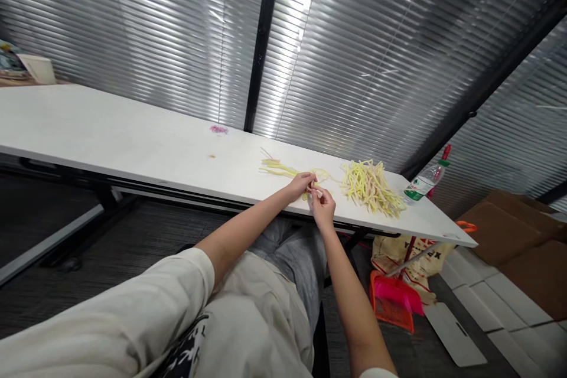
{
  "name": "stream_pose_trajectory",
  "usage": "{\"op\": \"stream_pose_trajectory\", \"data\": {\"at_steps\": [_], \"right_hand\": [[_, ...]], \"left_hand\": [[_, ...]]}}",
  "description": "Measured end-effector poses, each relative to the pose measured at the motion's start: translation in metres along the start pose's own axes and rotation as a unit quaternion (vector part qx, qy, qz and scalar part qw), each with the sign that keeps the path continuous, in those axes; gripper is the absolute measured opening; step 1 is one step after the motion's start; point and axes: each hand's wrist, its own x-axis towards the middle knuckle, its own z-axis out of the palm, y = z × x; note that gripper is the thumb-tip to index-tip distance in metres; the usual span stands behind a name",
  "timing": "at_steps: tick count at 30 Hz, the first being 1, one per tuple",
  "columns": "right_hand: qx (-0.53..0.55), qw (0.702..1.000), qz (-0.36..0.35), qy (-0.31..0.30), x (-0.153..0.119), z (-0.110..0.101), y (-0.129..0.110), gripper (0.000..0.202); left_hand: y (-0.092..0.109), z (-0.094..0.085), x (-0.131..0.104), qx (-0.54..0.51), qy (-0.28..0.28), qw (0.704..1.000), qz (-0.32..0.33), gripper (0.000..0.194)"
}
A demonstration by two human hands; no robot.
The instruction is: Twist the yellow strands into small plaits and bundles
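At the table's near edge my left hand (303, 185) and my right hand (324, 205) meet with fingertips almost touching. Both are closed in a pinch on a thin pale yellow strip, mostly hidden by the fingers. A bit of yellow (305, 196) shows under my left hand. Just beyond the fingers, a thin pale loop lies on the table. Several long yellow strips (279, 166) lie side by side to the left of my hands. To the right sits a large tangled heap of yellow strips (372, 188).
The long white table (110, 136) runs along blinds. A plastic bottle (423, 183) with a green cap stands beyond the heap. Pink scraps (218, 129) lie near the back edge. A white cup (39, 69) is far left. A pink and orange dustpan (394, 301) stands on the floor, right.
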Motion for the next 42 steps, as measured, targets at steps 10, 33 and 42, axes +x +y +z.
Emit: {"op": "stream_pose_trajectory", "data": {"at_steps": [10, 33, 42], "right_hand": [[-0.002, 1.0, 0.002, -0.005, -0.001, 0.0, -0.006, 0.03], [-0.038, 0.999, -0.017, -0.033, -0.003, 0.0, -0.013, 0.026], [-0.07, 0.996, -0.022, -0.049, -0.004, 0.001, -0.011, 0.027]], "left_hand": [[-0.001, 0.001, 0.002, 0.027, 0.012, 1.0, 0.005, 0.019], [0.002, 0.002, -0.003, 0.057, 0.021, 0.998, 0.006, 0.019], [0.005, 0.003, -0.005, 0.068, 0.023, 0.997, 0.003, 0.018]]}}
